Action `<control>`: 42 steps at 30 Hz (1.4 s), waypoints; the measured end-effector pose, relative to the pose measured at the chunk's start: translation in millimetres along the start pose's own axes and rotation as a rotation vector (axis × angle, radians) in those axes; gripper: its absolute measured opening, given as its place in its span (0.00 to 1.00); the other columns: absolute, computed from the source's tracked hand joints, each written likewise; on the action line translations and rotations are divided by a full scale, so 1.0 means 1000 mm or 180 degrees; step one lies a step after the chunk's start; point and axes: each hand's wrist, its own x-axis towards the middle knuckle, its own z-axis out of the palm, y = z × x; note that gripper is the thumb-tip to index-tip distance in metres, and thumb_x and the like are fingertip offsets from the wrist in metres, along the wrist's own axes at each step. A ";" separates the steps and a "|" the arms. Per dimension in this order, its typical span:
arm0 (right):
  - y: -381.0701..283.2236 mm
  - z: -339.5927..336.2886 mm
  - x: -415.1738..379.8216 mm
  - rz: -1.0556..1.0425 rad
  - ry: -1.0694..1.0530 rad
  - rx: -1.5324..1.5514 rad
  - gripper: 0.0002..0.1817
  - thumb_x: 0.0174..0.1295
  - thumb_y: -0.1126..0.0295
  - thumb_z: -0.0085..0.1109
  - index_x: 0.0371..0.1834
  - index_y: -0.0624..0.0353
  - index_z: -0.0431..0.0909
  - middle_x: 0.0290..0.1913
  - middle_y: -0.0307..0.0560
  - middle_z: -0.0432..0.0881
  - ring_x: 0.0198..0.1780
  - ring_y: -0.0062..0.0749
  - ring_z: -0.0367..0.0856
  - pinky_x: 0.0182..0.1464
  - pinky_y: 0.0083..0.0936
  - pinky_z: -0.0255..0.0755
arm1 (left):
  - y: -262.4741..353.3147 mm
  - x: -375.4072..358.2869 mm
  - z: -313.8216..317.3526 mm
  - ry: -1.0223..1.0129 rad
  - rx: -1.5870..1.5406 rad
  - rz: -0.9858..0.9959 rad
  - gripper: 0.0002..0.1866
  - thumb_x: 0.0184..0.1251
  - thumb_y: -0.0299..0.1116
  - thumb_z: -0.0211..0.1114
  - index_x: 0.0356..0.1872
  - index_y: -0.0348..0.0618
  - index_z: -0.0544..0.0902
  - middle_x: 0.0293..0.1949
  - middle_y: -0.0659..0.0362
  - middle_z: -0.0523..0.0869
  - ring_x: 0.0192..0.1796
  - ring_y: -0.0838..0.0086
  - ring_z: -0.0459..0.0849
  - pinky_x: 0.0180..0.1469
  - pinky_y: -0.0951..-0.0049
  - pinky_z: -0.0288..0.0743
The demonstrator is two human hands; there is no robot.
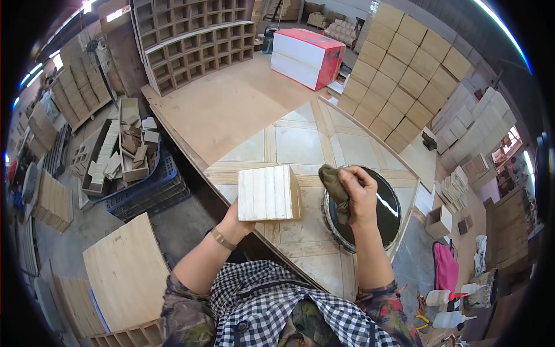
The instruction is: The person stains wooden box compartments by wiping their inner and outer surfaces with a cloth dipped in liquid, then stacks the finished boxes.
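Note:
My left hand (236, 218) grips a small wooden box (265, 194) from below and behind, its white, grooved face turned toward me. Part of that hand is hidden by the box. In my right hand (361, 188) is a bunched olive-brown cloth (333, 184), pinched between the fingers. Under the cloth stands a round tub of dark liquid (381, 214), with a glossy surface. Both the tub and the held box are over a table with a tile-patterned top (298, 144); the box is left of the tub.
Stacked wooden boxes (404, 69) rise at the back right, beside a red and white carton (300, 58). Open box units (196, 49) stand at the back left. A blue crate (147, 194) of wood offcuts is on the left; glue bottles (442, 297) lie at lower right.

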 end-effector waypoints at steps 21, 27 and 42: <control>-0.031 0.041 -0.023 -0.2591 -0.1581 -0.3147 0.06 0.49 0.68 0.67 0.30 0.51 0.83 0.28 0.42 0.78 0.26 0.38 0.80 0.26 0.31 0.74 | -0.012 0.016 0.031 0.0313 0.1326 -0.0478 0.18 0.72 0.30 0.47 0.55 0.28 0.75 0.50 0.47 0.83 0.48 0.66 0.86 0.49 0.69 0.81; -0.028 0.046 0.032 -0.2053 -0.1366 -0.3620 0.08 0.53 0.62 0.62 0.29 0.53 0.84 0.29 0.46 0.80 0.29 0.44 0.81 0.31 0.36 0.75 | -0.012 0.033 0.034 0.0113 0.0969 -0.0691 0.21 0.73 0.32 0.41 0.58 0.32 0.74 0.52 0.47 0.82 0.49 0.64 0.85 0.50 0.67 0.82; -0.008 0.079 0.050 -0.2181 -0.1116 -0.3675 0.05 0.53 0.68 0.64 0.26 0.57 0.80 0.30 0.50 0.79 0.32 0.45 0.81 0.32 0.37 0.74 | -0.019 0.028 0.014 0.0175 0.1246 -0.0255 0.15 0.69 0.26 0.52 0.51 0.27 0.78 0.46 0.48 0.85 0.42 0.67 0.87 0.42 0.68 0.83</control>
